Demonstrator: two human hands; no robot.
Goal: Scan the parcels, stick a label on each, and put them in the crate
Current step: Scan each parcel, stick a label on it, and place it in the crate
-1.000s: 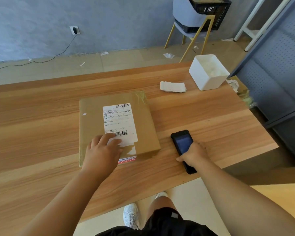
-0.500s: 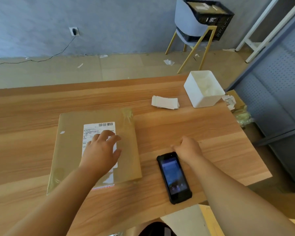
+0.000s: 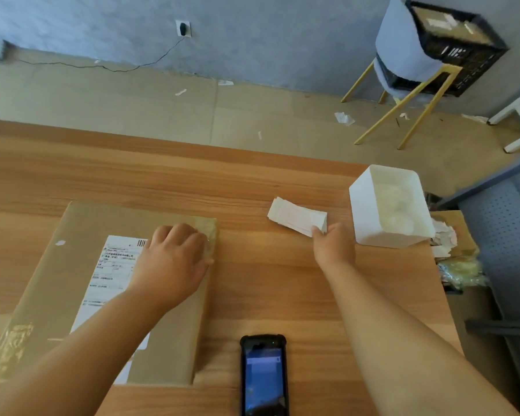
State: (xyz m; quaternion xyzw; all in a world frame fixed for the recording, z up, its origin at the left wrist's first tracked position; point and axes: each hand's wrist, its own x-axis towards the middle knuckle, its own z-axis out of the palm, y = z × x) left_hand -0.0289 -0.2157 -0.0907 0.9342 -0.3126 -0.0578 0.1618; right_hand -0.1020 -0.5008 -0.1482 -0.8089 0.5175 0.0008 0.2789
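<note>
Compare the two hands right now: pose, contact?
The left hand lies flat, palm down, on the parcel; the right hand reaches further out and pinches a corner of the label stack. Both are bare; neither touches the scanner.

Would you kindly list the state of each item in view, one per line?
Cardboard parcel: flat on the table, shipping label up.
Left hand: palm down on the parcel.
Right hand: pinching the label stack's near corner.
Label stack: lying on the table.
Handheld scanner: lying unheld, screen lit.
White bin: upright, open-topped.
</note>
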